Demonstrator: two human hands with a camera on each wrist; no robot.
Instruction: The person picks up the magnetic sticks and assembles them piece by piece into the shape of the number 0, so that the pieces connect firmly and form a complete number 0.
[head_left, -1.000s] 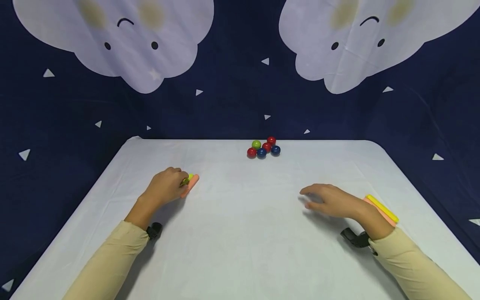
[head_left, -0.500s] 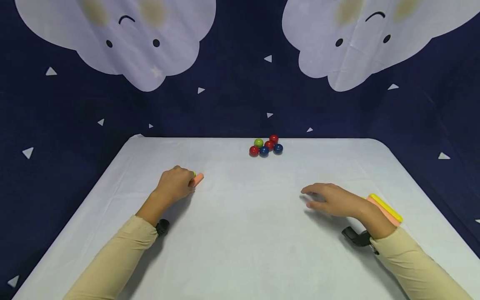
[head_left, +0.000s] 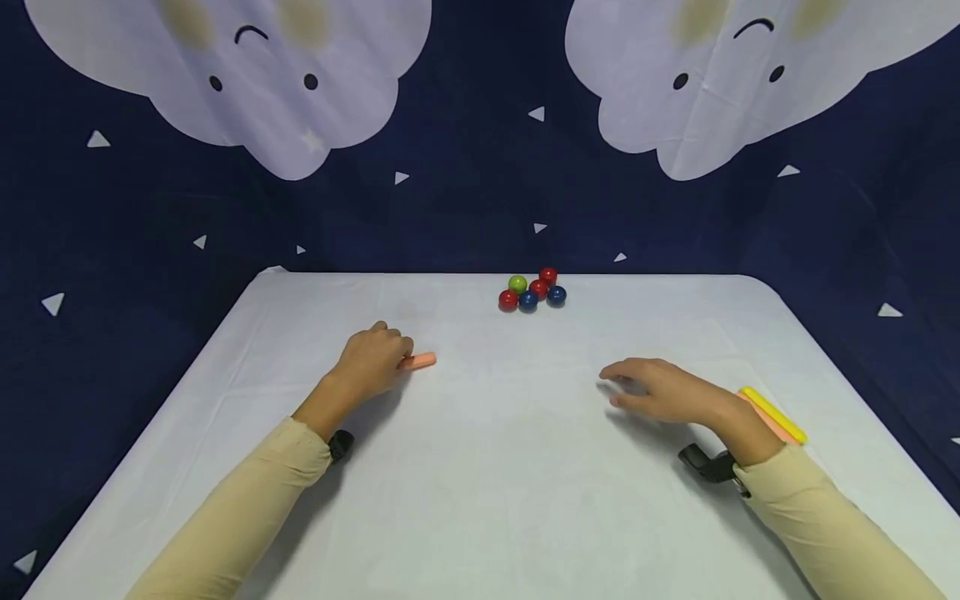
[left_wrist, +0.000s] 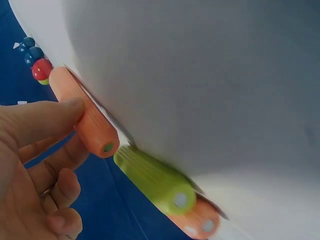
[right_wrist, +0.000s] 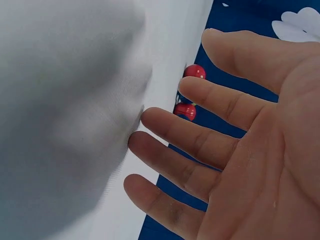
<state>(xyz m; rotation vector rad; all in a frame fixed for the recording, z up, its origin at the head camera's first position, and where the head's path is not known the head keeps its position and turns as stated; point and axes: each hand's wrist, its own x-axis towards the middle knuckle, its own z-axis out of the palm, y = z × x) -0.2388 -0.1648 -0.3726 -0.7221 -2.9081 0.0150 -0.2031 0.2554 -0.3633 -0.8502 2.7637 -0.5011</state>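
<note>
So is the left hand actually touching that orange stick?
Touching. The left wrist view shows the left hand with a fingertip pressed on top of the orange stick; the head view shows the stick poking out from under it.

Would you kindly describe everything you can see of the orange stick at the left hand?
The orange stick is a short round rod, matte and faintly ribbed along its length, perhaps plastic or foam. Its flat near end shows a small green dot at the centre. It lies on its side on the white table, pointing roughly toward the cluster of balls. The left hand pinches it, one finger pressed along its side. A green stick lies just behind it.
</note>
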